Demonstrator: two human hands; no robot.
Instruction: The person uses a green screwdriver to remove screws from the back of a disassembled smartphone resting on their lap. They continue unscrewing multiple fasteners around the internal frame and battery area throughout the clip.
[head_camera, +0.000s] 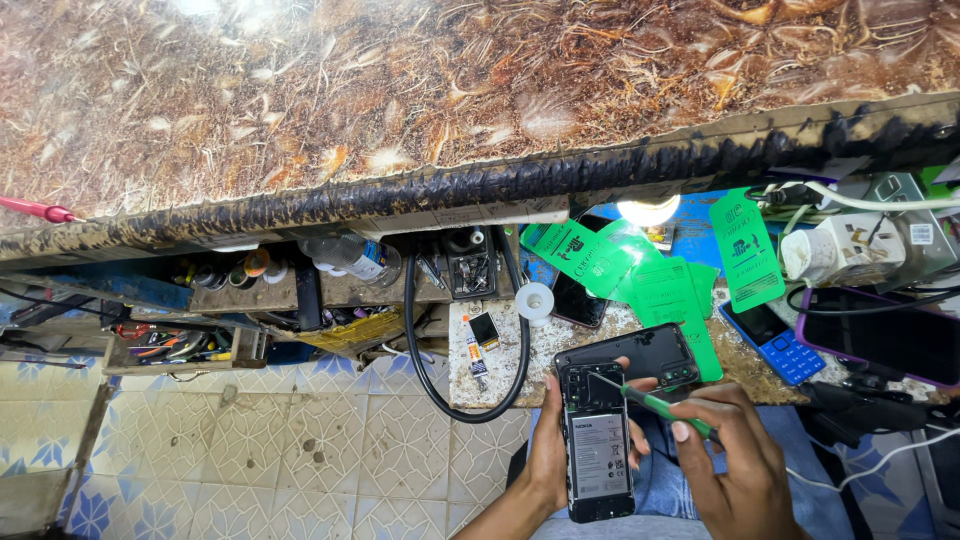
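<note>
Cupped from the left side, the opened black smartphone with its back cover off (598, 445) sits upright in the left hand (545, 465), whose fingers wrap behind it and whose thumb lies along its left edge. Pinched between thumb and fingers of the right hand (735, 455) is a thin green-handled screwdriver (655, 402), held slantwise with its metal tip resting on the phone's upper part, near the camera end. Phone and both hands hang over the person's blue-trousered lap (665, 480), just below the front edge of the worn, speckled workbench (500, 370).

Directly behind the phone's top lies a removed black back cover (630, 355), almost touching it. A thick black cable loop (465, 340) curves over the bench edge to the left, near a small glue tube (473, 352). To the right sit a blue keypad phone (775, 340) and a purple-rimmed smartphone (885, 335), well apart from the hands. Green screen-protector packets (640, 270) crowd the bench behind. Leftward, patterned floor tiles (300, 450) leave open room; rightward, cables and a black pouch lie close to the right wrist.
</note>
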